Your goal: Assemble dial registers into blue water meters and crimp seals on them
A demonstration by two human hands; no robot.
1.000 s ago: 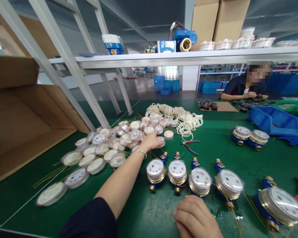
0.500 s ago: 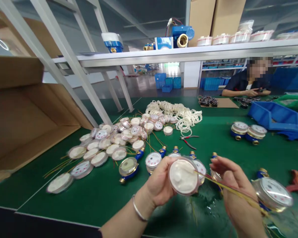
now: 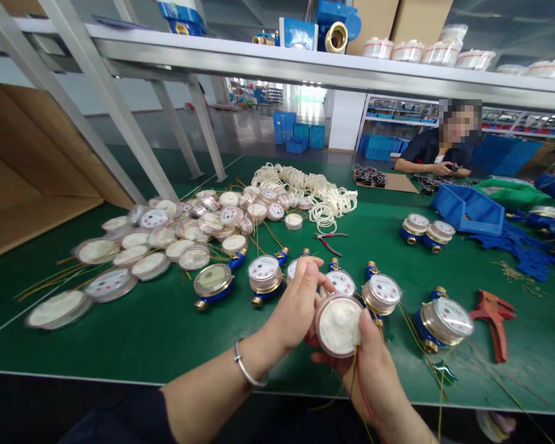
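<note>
R hand (image 3: pixel 374 364) w/ disc (image 3: pixel 338 325); L hand (image 3: pixel 296 305) touching

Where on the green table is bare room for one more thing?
Bare green table shows between the heap of round white discs and its near edge, also between the red-handled pliers and two paired, round blue-brass meters. Crowded: that heap, and the nearer meter row.

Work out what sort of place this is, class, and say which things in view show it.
Probably a factory assembly workshop, perhaps for water meters. A heap of round dial units and a row of blue-and-brass meters cover part of the green workbench, where another person also works.
</note>
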